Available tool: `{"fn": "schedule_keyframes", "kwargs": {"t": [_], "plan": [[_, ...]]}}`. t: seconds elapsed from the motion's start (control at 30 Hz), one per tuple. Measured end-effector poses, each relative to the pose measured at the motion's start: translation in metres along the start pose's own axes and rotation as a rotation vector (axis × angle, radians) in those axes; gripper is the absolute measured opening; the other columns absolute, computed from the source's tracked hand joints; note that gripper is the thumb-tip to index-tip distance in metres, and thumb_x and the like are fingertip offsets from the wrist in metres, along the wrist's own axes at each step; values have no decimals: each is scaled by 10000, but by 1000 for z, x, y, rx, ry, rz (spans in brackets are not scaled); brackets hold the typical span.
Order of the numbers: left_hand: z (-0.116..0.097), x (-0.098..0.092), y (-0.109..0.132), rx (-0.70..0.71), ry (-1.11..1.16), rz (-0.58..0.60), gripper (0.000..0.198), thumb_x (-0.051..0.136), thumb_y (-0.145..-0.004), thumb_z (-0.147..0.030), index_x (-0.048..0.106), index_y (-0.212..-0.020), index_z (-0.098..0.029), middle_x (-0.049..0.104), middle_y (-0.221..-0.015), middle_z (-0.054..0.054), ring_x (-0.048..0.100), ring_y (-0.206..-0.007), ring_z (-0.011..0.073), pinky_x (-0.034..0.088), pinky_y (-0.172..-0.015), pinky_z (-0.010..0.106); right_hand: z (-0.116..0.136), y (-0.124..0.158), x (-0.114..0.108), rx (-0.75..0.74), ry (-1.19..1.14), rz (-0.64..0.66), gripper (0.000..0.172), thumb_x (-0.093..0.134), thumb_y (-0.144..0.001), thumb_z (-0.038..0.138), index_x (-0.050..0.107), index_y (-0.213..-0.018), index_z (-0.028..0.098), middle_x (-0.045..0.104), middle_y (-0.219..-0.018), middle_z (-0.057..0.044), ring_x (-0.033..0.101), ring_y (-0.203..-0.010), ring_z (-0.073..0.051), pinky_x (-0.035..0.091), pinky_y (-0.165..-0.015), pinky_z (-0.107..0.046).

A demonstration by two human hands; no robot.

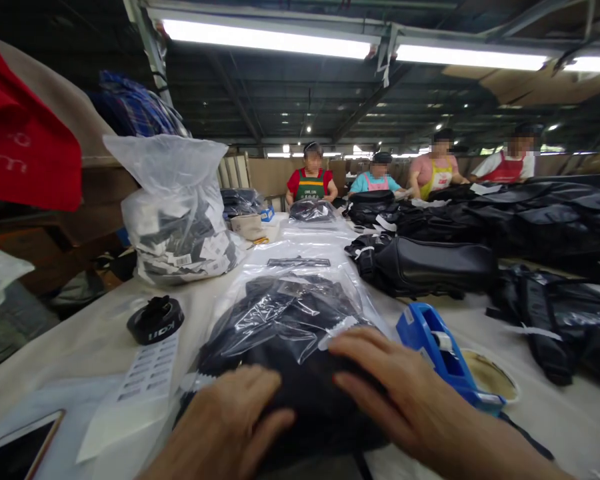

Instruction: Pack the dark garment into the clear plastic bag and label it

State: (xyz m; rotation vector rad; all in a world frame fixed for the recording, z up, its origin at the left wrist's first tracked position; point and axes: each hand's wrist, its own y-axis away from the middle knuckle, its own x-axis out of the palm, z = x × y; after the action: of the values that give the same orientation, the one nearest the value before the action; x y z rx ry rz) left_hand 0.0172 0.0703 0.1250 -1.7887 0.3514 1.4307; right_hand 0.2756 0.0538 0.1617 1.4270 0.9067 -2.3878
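Observation:
A black bag inside a clear plastic sleeve [285, 320] lies on the white table [80, 347] right in front of me. My left hand [230, 427] rests on its near left part, fingers bent and pressed down on the black fabric. My right hand [395, 387] lies flat on the bag's near right part, fingers stretched toward the left. Neither hand grips anything. A blue tape dispenser [440, 353] sits just right of my right hand.
A sheet of labels [147, 370], a black roll [155, 320] and a phone [20, 447] lie at left. A plastic sack of tags [180, 220] stands behind them. Black bags [430, 267] pile up at right. Several people work at the table's far end.

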Motion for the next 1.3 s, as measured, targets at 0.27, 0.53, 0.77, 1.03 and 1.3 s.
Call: {"fn": "schedule_keyframes", "kwargs": {"t": [0.27,0.53,0.77,1.03,1.3], "plan": [[34,78,-1,-61,-509,-165,755,456,-826,-649,365,-1403,-170,426,-1411,153,314,-1316,374,110,-1081,584,-54,-22,107,183,555,-230,669,484,-868,581,446,-1364,133,405,-1399,-256,336,-1301,-450,284,-996,-669],[44,100,15,-93,-479,-89,791,441,-818,-668,332,-1423,-169,352,-1461,152,291,-1328,396,127,-1071,599,-57,-13,131,226,605,-192,710,485,-845,619,396,-1405,193,343,-1445,-240,284,-1334,-443,252,-1016,-658],[43,104,13,-128,-402,-36,780,373,-844,-682,328,-1424,-162,341,-1461,173,287,-1330,407,181,-1039,615,-64,-13,138,302,537,-84,728,435,-849,656,386,-1415,200,335,-1451,-238,287,-1337,-434,250,-1027,-646],[45,109,9,-152,-358,-30,748,308,-874,-668,366,-1399,-137,350,-1449,196,296,-1326,408,234,-1008,640,-65,-21,139,392,461,49,739,452,-844,655,347,-1435,223,295,-1480,-221,250,-1360,-420,200,-1068,-622],[35,94,14,88,-270,-77,590,420,-900,-556,377,-1394,-237,393,-1442,117,269,-1360,337,89,-1102,591,-55,-22,130,430,394,68,741,357,-865,682,331,-1441,216,250,-1497,-223,184,-1385,-404,130,-1094,-603]]}}
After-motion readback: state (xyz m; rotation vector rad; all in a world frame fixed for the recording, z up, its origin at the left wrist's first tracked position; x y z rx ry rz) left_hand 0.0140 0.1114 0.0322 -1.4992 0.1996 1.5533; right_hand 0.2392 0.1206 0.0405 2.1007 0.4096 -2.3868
